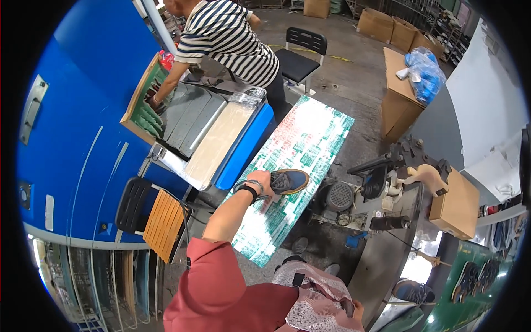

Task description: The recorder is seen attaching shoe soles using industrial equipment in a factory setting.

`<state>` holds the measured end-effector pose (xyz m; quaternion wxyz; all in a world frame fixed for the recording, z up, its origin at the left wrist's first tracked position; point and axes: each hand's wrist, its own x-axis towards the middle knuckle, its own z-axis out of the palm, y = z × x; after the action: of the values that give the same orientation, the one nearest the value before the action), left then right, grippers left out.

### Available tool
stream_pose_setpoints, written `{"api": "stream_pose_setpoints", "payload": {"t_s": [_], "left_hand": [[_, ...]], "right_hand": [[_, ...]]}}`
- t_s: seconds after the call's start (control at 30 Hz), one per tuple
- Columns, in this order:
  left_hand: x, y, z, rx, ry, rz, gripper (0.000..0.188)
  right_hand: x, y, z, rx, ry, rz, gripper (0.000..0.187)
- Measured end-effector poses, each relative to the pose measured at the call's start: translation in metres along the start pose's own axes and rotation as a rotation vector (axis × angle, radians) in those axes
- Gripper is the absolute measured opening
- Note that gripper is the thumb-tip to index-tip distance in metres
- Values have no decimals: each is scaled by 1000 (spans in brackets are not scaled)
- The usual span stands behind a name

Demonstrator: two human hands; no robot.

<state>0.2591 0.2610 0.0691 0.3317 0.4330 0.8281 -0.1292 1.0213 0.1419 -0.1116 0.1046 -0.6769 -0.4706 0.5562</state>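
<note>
My left hand (pixel 260 183), with a dark band and a bangle at the wrist, is closed on the heel end of a dark blue shoe (pixel 296 180) with a tan sole edge. The shoe's toe points right, over a table (pixel 325 124) with a green-and-white patterned top. Whether the shoe rests on that top or is just above it, I cannot tell. Only a bit of my right hand (pixel 358 312) shows at the lower edge, beside a pink lace-edged cloth (pixel 315 293); its fingers are hidden.
Beyond the table, a person in a striped shirt (pixel 221 33) reaches toward a conveyor machine (pixel 218 141). A machine with a motor (pixel 338 196) stands right of the table. Shoes (pixel 412 290) lie on a bench at lower right. Chairs (pixel 301 52) and cartons (pixel 401 99) stand around.
</note>
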Motion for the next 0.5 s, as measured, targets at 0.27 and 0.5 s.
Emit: {"api": "stream_pose_setpoints", "payload": {"t_s": [0.27, 0.5], "left_hand": [[-108, 96, 74, -36, 157, 293, 65], [-252, 317, 118, -289, 189, 1195, 86]], "right_hand": [[0, 5, -40, 358, -38, -17, 26], [-43, -224, -64, 249, -672, -458, 52]]}}
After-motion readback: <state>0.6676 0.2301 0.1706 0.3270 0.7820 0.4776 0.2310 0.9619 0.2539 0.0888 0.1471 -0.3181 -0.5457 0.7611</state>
